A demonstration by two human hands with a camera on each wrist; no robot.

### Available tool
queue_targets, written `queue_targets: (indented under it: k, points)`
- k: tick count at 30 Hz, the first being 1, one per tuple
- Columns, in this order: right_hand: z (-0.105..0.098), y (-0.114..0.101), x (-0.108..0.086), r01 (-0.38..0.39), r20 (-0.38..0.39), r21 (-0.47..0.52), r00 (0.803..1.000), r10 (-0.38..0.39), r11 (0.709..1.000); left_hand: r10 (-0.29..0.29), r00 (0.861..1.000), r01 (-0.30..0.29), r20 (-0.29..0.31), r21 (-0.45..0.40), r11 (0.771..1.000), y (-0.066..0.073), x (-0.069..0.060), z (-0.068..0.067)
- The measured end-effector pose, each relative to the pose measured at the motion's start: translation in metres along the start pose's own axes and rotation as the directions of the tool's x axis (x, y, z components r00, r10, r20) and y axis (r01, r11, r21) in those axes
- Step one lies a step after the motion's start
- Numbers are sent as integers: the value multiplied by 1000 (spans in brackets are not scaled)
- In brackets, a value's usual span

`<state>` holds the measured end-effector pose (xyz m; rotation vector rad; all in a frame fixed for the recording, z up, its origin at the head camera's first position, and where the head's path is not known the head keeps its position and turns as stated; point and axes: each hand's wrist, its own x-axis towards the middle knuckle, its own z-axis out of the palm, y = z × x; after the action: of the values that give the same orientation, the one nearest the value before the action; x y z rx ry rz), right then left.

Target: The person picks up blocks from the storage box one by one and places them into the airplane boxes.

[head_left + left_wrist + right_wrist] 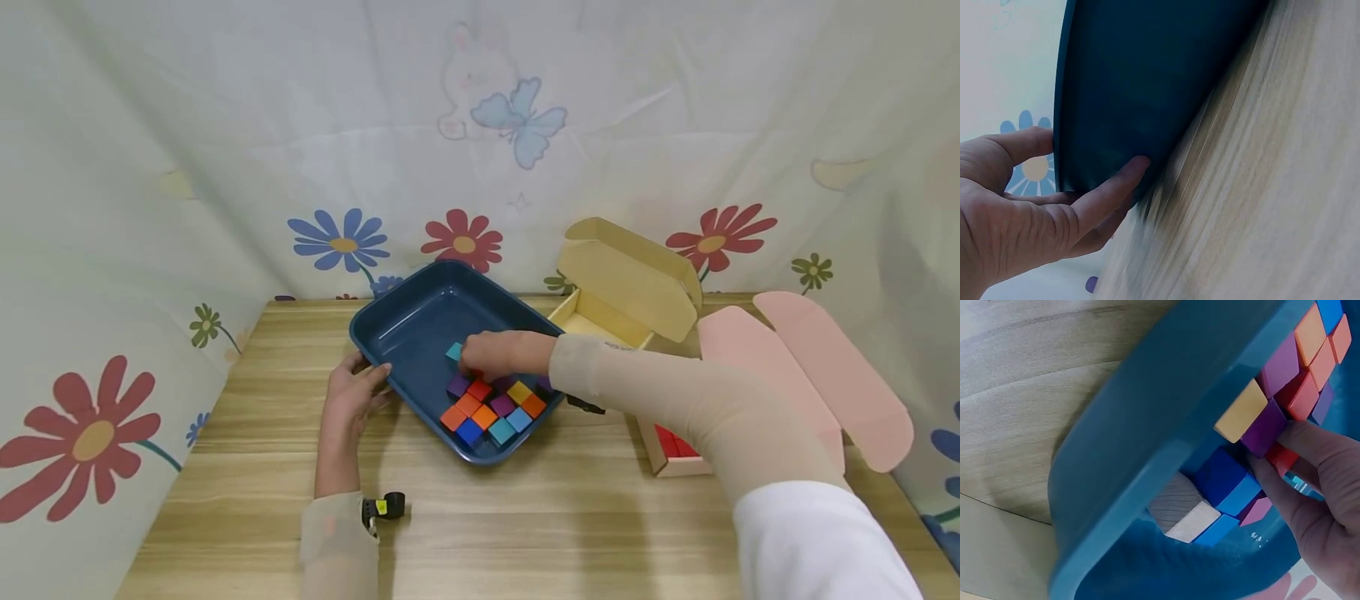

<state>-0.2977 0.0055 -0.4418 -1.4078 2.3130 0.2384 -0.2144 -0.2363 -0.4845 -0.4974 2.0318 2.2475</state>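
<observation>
My left hand (pixel 352 387) grips the left side of a dark blue rectangular tray (pixel 405 358), its thumb over the rim. In the left wrist view the fingers of that hand (pixel 1041 212) lie against the tray's outer wall (pixel 1129 94). My right hand (pixel 498 354) reaches down among colored cubes inside the tray. In the right wrist view its curled fingers (pixel 1297 512) pinch a red cube (pixel 1281 457), partly hidden between them. A purple cube (pixel 1264 428) touches the fingertips. A teal cube (pixel 454 352) sits left of the hand; orange, blue and yellow cubes fill the near corner.
Behind the right forearm stands an open yellow cardboard box (pixel 600 317). At the right, an open pink box (pixel 678 468) holds red pieces, partly covered by the sleeve. The wooden table (pixel 247 467) meets a flower-printed curtain (pixel 225 167) at the back and sides.
</observation>
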Motion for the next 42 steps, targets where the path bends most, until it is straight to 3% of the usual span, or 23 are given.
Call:
queue_targets:
  k: [7, 16, 21, 29, 39, 42]
  points:
    - [-2, 6, -1, -12, -8, -4, 1000, 12, 1000, -4, 1000, 5, 8, -15, 1000, 0, -1, 2]
    - [-11, 9, -12, -59, 39, 28, 998, 57, 998, 6, 1000, -6, -1, -10, 1000, 1, 1, 0]
    - [-15, 9, -22, -39, 24, -17, 999, 40, 999, 13, 1000, -13, -1, -8, 1000, 2, 0, 1]
    - [-18, 17, -40, -37, -5, -12, 999, 37, 999, -6, 1000, 6, -1, -12, 1000, 1, 1, 0]
    - [-16, 38, -84, -2, -76, -6, 997, 1, 1000, 0, 1000, 0, 8, -19, 1000, 0, 2, 0]
    - [-18, 41, -101, -27, -59, 31, 998, 29, 999, 1, 1000, -1, 5, -16, 1000, 1, 2, -1]
